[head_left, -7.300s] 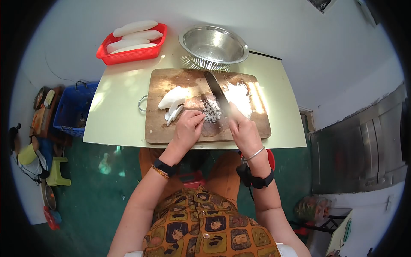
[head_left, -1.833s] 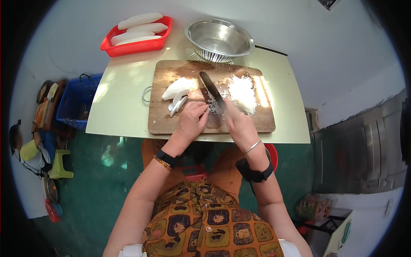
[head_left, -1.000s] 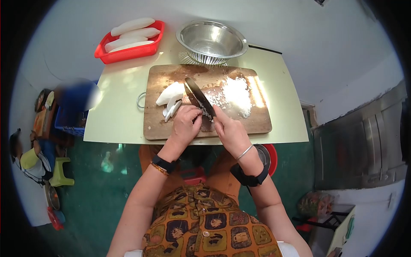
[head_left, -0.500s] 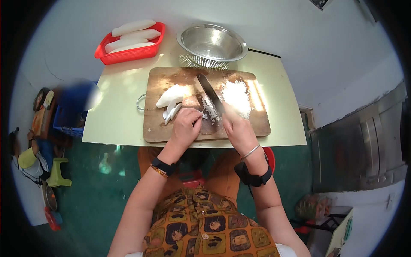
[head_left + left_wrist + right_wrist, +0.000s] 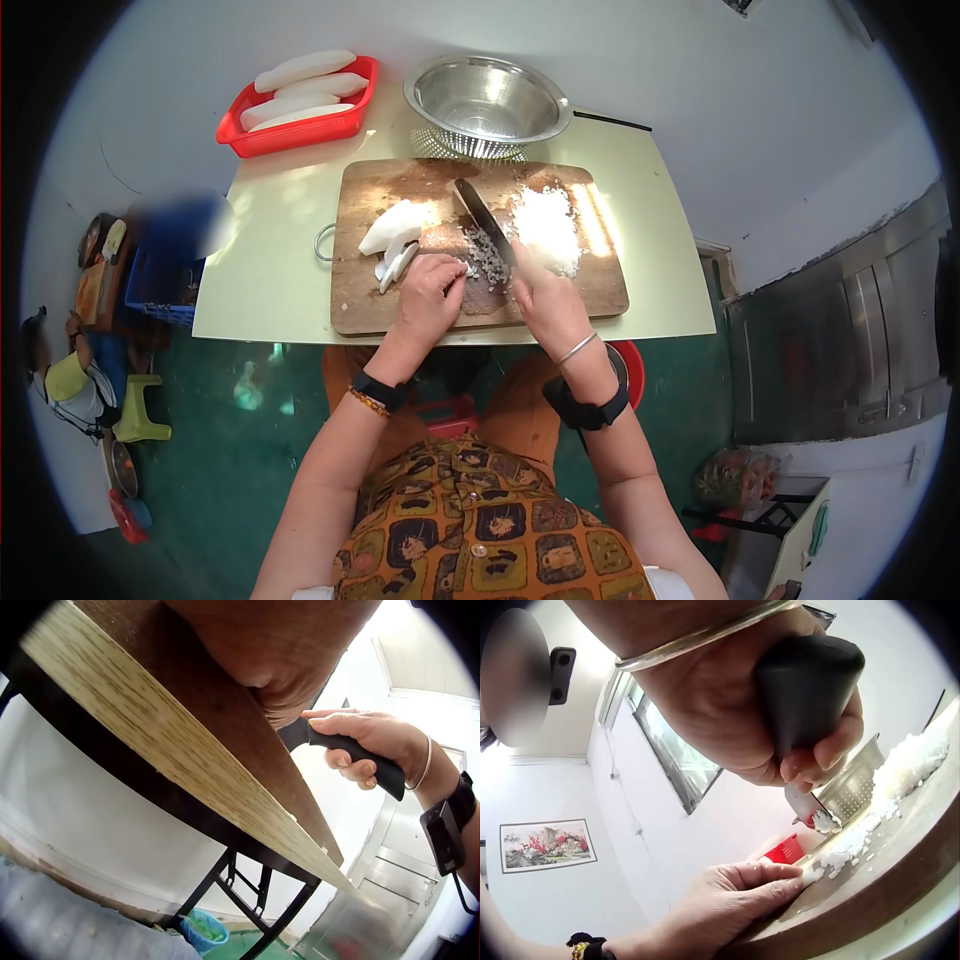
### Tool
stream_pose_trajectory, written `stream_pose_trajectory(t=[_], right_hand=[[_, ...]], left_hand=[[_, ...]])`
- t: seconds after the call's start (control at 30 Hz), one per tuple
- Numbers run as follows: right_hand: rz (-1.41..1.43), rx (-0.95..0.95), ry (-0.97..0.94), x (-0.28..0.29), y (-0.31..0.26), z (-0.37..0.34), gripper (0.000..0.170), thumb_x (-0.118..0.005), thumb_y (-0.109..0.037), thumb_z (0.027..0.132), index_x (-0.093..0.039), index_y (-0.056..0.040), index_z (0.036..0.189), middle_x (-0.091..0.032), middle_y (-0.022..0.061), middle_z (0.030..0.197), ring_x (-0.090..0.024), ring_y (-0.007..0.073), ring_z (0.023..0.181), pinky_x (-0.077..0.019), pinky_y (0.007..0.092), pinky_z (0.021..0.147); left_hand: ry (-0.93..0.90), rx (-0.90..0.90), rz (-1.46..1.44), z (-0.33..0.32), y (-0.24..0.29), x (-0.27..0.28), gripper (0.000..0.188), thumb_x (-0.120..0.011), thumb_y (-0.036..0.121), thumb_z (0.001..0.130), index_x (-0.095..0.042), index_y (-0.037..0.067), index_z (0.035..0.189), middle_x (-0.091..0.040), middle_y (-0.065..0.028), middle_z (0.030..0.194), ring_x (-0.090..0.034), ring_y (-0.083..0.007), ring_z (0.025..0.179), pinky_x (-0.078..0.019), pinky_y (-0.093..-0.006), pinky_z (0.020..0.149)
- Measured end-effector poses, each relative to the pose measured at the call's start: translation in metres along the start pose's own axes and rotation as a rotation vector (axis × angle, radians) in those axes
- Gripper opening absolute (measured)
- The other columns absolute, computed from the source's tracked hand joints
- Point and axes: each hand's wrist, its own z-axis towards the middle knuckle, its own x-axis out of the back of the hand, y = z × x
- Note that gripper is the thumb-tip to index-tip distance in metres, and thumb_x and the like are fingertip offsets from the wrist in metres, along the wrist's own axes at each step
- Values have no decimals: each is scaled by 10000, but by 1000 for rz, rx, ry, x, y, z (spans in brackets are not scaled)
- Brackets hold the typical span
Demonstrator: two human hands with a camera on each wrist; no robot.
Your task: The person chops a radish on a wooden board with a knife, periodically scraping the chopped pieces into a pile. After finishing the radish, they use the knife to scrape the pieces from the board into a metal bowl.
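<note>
My right hand (image 5: 550, 300) grips the black handle (image 5: 799, 694) of a kitchen knife (image 5: 483, 222); its broad blade slants over the wooden cutting board (image 5: 590, 295). Beside the blade lies finely chopped white radish (image 5: 487, 258), with a larger heap of white bits (image 5: 545, 230) to its right. My left hand (image 5: 430, 295) rests at the board's near side with curled fingers, pinching a small white radish piece (image 5: 810, 877) at the fingertips. Left of it lie a few radish slices (image 5: 396, 266) and a larger radish chunk (image 5: 395, 226). The tip in the right wrist view carries clinging white bits.
A red basket (image 5: 300, 135) of whole peeled white radishes stands at the table's back left. Behind the board is a steel colander (image 5: 487, 105). A metal ring (image 5: 322, 243) sticks out from the board's left edge. A person (image 5: 75, 375) sits far left near a green stool (image 5: 143, 410).
The knife came left close to my left fingertips a second ago, then shifted back right over the chopped bits. My left hand stays at nearly the same place on the board.
</note>
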Motion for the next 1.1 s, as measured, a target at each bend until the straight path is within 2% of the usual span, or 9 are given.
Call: stream_pose_trajectory(t=[0.07, 0.17, 0.37, 0.47, 0.5, 0.6, 0.8, 1.0, 1.1], right_hand=[[36, 40, 20, 0, 6, 1, 405, -547, -201, 948, -517, -153, 1349, -660, 241, 818, -640, 445, 764, -503, 546, 678], [75, -11, 39, 14, -4, 1, 414, -553, -212, 944, -515, -157, 1353, -660, 245, 824, -642, 446, 777, -506, 543, 692], [81, 4, 33, 0, 14, 1, 390, -535, -198, 952, -540, -136, 1336, -652, 258, 858, -634, 458, 811, -510, 521, 724], [83, -61, 30, 15, -2, 2, 392, -532, -190, 952, -543, -138, 1340, -652, 257, 894, -633, 456, 834, -509, 513, 734], [63, -101, 4, 18, -4, 2, 415, -541, -193, 949, -525, -134, 1360, -653, 254, 930, -632, 449, 864, -509, 506, 750], [37, -67, -28, 6, 11, 2, 421, -542, -197, 954, -519, -130, 1369, -653, 252, 956, -631, 447, 884, -509, 501, 761], [90, -80, 18, 20, -8, 2, 404, -541, -193, 953, -537, -130, 1352, -657, 249, 946, -634, 451, 847, -510, 506, 745], [-12, -75, -8, 9, 7, 2, 399, -540, -188, 954, -540, -124, 1348, -658, 250, 934, -637, 447, 835, -509, 509, 733], [45, -77, -6, 18, -3, 1, 399, -542, -186, 950, -541, -127, 1345, -658, 250, 893, -639, 446, 809, -508, 515, 715]], left_hand=[[9, -17, 6, 1, 0, 1, 119, -711, -4, 753, -708, 6, 871, -686, -119, 898, -638, -295, 864, -514, -370, 772], [8, -22, 3, -1, -1, 1, 116, -712, -3, 754, -708, 6, 869, -686, -119, 896, -638, -294, 863, -513, -371, 772], [13, -7, -16, 0, -2, 0, 114, -709, -4, 758, -706, 4, 871, -683, -123, 900, -644, -296, 881, -515, -371, 787], [7, 2, -30, -2, 1, 2, 109, -705, -7, 763, -702, -1, 872, -682, -124, 906, -644, -296, 887, -516, -372, 792], [7, 1, -31, -2, -1, 1, 107, -704, -8, 765, -701, -2, 873, -682, -124, 908, -644, -296, 889, -516, -372, 794], [7, -9, -25, -1, -2, 0, 105, -700, -10, 771, -699, -4, 876, -682, -124, 912, -643, -295, 893, -516, -373, 797], [10, -2, -32, -2, -1, 1, 112, -699, -13, 768, -700, -3, 880, -683, -127, 915, -642, -297, 899, -517, -375, 800], [0, -1, -26, -1, -1, 1, 118, -702, -10, 767, -703, -2, 884, -686, -127, 917, -643, -297, 903, -516, -375, 808], [8, 5, -26, -3, -2, 1, 117, -702, -7, 766, -704, -2, 883, -686, -127, 916, -643, -299, 902, -514, -376, 808]])
